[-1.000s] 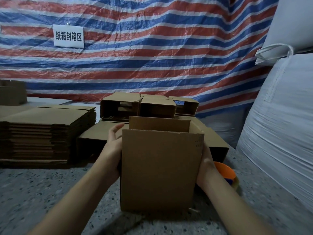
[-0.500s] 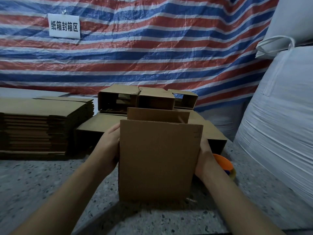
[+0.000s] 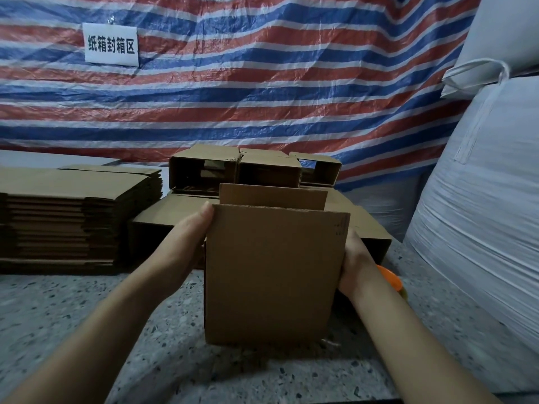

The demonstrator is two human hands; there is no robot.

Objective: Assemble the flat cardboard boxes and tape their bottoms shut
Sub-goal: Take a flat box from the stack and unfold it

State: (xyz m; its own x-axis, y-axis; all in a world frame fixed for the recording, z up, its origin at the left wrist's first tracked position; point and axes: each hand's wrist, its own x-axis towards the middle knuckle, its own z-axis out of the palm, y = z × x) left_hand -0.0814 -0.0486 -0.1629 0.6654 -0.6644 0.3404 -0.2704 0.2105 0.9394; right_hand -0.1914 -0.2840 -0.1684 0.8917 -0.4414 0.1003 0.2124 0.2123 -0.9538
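We sit at a gray desk (image 3: 87, 330) with a big stack of flat boxes (image 3: 67, 217) on the left. Our box (image 3: 271, 272) stands in the middle of the desk. Our left hand (image 3: 186, 237) and right hand (image 3: 354, 263) hold its two sides. We should squeeze evenly so the corners turn square, then fold the flaps flat.

I see brown cardboard box (image 3: 271, 275), same brown on flat stack (image 3: 67, 217). Tarp (image 3: 262, 83) behind: red, blue, white stripes. White sign (image 3: 110, 44), black characters. Floor (image 3: 73, 316) grey, dark-speckled. Sacks (image 3: 481, 214) white. Orange object (image 3: 389, 278) beside my right wrist.
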